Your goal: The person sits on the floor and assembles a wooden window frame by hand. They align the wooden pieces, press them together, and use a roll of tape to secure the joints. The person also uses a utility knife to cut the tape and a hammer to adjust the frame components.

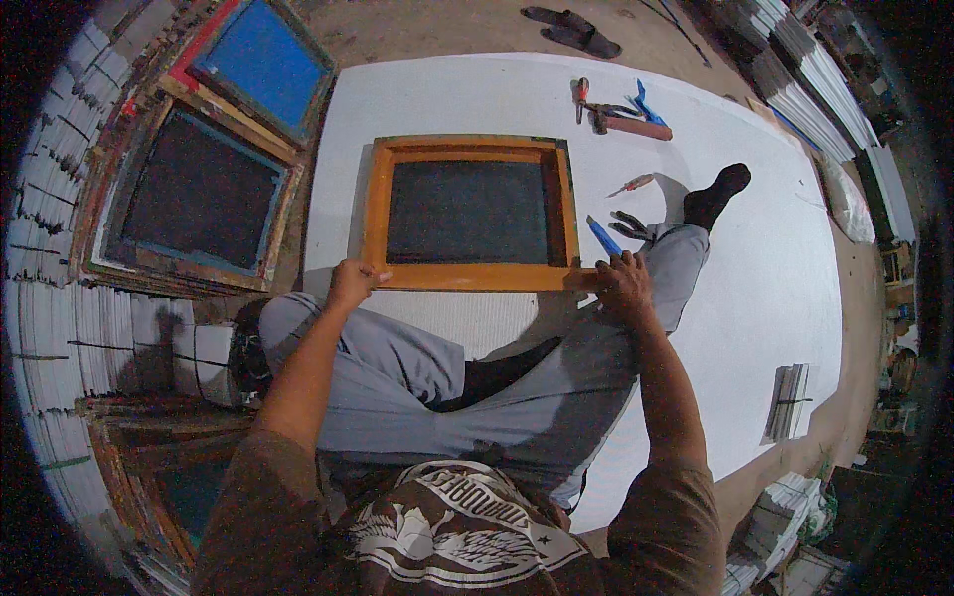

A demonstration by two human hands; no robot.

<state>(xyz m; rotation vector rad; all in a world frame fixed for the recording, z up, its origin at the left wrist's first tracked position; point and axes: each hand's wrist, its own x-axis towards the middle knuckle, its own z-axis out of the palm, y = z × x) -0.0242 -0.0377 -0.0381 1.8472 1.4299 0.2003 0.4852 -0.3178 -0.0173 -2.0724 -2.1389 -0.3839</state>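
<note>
A brown wooden frame (477, 277) with a dark, screen-like panel (467, 212) inside rests on the white sheet in front of my crossed legs. At its near left corner, my left hand (355, 284) is closed on the edge, thumb on top. My right hand (625, 286) has its fingers curled at the near right corner, where the near rail sticks out past the side. Just beyond those fingers is a blue-handled cutter (602, 237); the hand partly covers that spot. Black pliers (628, 225) lie beside the cutter, and a small screwdriver (632, 186) farther off.
A hammer (636, 126), a red-handled screwdriver (580, 99) and another blue tool (648, 103) lie at the far right of the white sheet (755, 268). Framed screens (199, 189) are stacked at left. A tied bundle (790, 402) sits at right; sandals (573, 33) lie beyond.
</note>
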